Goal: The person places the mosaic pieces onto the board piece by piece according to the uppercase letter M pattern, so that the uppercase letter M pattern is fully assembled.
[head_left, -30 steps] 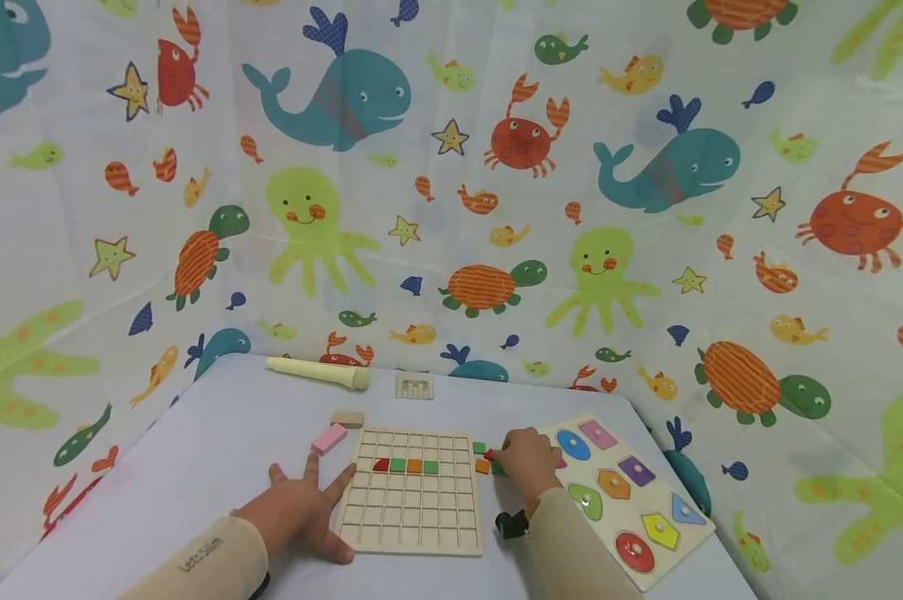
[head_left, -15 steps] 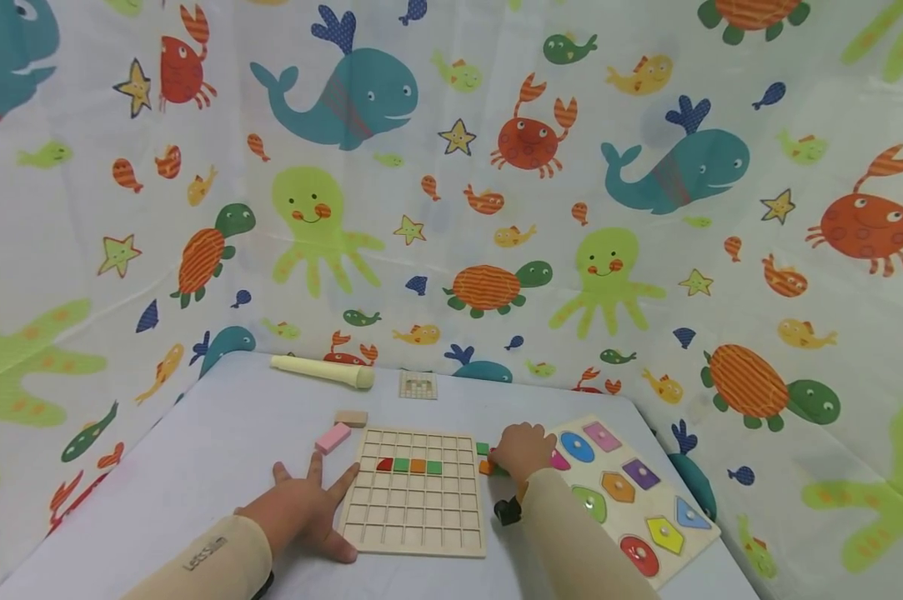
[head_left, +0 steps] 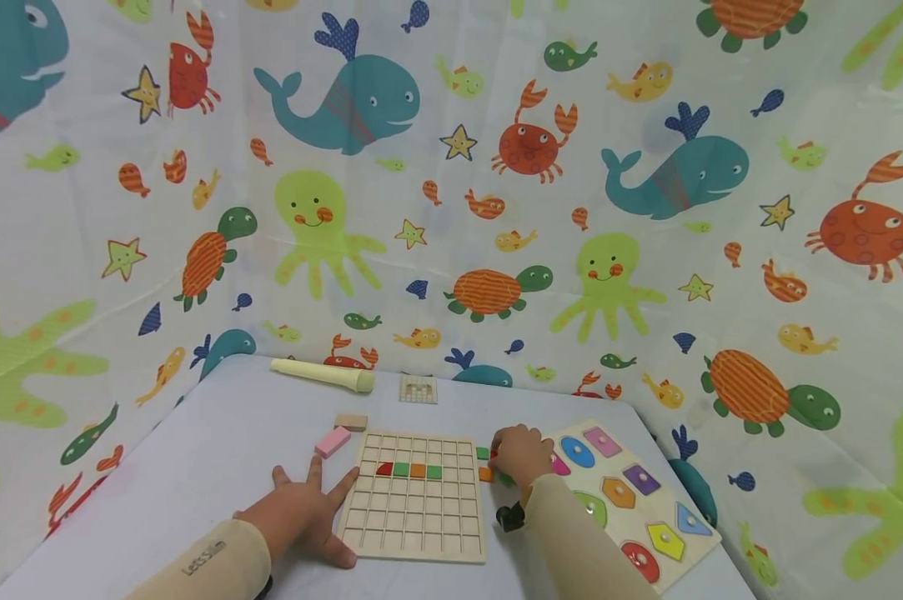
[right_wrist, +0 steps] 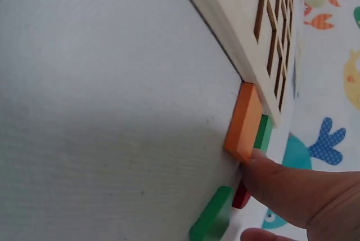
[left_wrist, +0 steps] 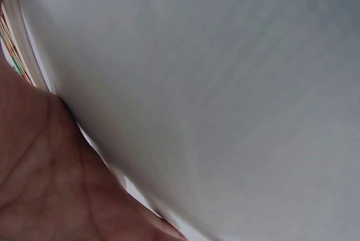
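Person seated at a pale grey tabletop (head_left: 196, 450), sea-creature print curtain behind. Left hand (head_left: 301, 514) lies flat, fingers straight & spread, resting on the tabletop w/ fingertips against the left edge of a square wooden grid board (head_left: 415, 493). One row of the board holds four small tiles: red, green, orange, green (head_left: 409, 470). Right hand (head_left: 522, 455) sits just right of the board over a small cluster of loose tiles; fingers curled down. In the right wrist view a fingertip (right_wrist: 270, 176) touches a small orange square tile (right_wrist: 244, 121) lying beside the board's edge, w/ green and red tiles just next to it. Cannot tell if any tile is actually pinched. Right of the hand: a wooden shape puzzle w/ coloured knobbed pieces (head_left: 639, 500). Behind the board: pink block (head_left: 333, 441), plain wooden block (head_left: 350, 422), cream cylinder (head_left: 322, 375).
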Available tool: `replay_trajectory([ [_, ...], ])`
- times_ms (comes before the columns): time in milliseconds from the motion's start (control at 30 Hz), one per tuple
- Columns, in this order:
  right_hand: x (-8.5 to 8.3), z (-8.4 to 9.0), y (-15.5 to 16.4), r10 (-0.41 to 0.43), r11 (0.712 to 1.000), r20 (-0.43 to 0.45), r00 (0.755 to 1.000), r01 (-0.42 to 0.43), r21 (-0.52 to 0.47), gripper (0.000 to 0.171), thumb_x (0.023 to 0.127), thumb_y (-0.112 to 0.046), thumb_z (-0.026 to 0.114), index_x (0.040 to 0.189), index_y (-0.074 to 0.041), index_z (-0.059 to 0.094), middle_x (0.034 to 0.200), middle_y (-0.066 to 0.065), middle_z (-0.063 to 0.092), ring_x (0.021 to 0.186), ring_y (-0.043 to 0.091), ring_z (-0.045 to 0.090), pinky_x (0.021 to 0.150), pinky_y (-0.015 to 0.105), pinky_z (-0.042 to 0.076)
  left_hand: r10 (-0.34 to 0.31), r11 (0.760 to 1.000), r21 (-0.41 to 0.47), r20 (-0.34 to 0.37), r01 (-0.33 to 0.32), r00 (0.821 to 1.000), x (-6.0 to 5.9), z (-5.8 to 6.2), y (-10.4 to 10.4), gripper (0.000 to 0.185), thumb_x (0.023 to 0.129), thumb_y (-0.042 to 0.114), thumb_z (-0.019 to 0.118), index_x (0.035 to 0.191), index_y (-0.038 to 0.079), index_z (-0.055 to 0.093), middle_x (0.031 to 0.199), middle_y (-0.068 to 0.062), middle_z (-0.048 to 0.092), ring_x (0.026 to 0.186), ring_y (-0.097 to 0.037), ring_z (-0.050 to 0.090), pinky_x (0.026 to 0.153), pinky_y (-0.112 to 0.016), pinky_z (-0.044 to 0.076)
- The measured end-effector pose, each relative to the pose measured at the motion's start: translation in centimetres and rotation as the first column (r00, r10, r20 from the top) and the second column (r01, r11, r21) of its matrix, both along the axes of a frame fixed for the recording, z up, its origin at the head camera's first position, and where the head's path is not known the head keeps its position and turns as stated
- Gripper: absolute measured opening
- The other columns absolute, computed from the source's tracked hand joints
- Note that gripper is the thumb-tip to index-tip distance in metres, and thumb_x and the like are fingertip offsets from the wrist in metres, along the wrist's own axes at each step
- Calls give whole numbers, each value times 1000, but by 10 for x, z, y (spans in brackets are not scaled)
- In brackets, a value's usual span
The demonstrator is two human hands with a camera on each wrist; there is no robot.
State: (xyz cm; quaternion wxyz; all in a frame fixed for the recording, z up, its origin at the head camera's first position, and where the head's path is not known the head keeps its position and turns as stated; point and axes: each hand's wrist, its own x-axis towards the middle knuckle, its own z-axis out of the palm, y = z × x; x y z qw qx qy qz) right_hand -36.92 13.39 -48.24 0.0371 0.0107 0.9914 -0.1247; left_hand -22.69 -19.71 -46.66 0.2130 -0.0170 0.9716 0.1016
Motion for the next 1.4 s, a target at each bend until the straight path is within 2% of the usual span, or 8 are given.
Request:
replay_trajectory([
  [200, 5, 2, -1, -27, 999, -9, 1000, 27, -20, 22, 82, -33, 93, 87, -22, 74, 93, 4, 63, 103, 32, 51, 104, 59, 39, 2, 1000, 0, 2, -2, 1000, -1, -2, -1, 140, 51, 89, 85, 168, 37, 27, 173, -35, 8, 141, -86, 2, 83, -101, 25],
  [433, 13, 6, -3, -15, 1000, -8, 1000, 14, -24, 22, 86, -31, 91, 84, -21, 72, 92, 3, 63, 102, 32, 52, 104, 60, 39, 8, 1000, 10, 3, -8, 1000, 1, -1, 0, 139, 52, 86, 87, 167, 37, 28, 173, -35, 9, 142, -85, 3, 84, -101, 24],
  [633, 13, 5, -2, -21, 999, 3, 1000, 22, -49, 21, 86, -30, 91, 83, -21, 72, 93, 2, 63, 102, 29, 52, 104, 58, 38, -2, 1000, 11, 1, 2, 1000, 3, -3, 1, 139, 52, 86, 87, 167, 36, 28, 173, -35, 10, 141, -86, 4, 84, -101, 24],
  [867, 14, 8, -10, 26, 999, -66, 997, -29, -43, 21, 85, -34, 91, 84, -22, 74, 100, 2, 63, 105, 30, 53, 109, 64, 36, 12, 1000, 16, 3, -12, 1000, 2, -1, -2, 140, 51, 87, 87, 167, 38, 27, 174, -33, 8, 142, -84, 2, 84, -101, 23],
  [1167, 21, 7, -23, 79, 994, -140, 987, -89, -67, 22, 85, -39, 91, 84, -23, 75, 114, 5, 67, 112, 30, 55, 107, 67, 39, -8, 1000, 5, 4, 8, 1000, 2, 1, 0, 137, 55, 86, 86, 168, 36, 27, 173, -34, 9, 142, -84, 4, 85, -100, 26],
  [1400, 30, 11, -29, 133, 989, -191, 972, -143, -39, 23, 85, -40, 91, 79, -25, 74, 122, 5, 69, 118, 32, 58, 109, 68, 38, -55, 998, -30, -16, 54, 998, 1, 1, -1, 136, 58, 84, 87, 168, 27, 30, 169, -41, 15, 135, -90, 10, 101, -93, 29],
])
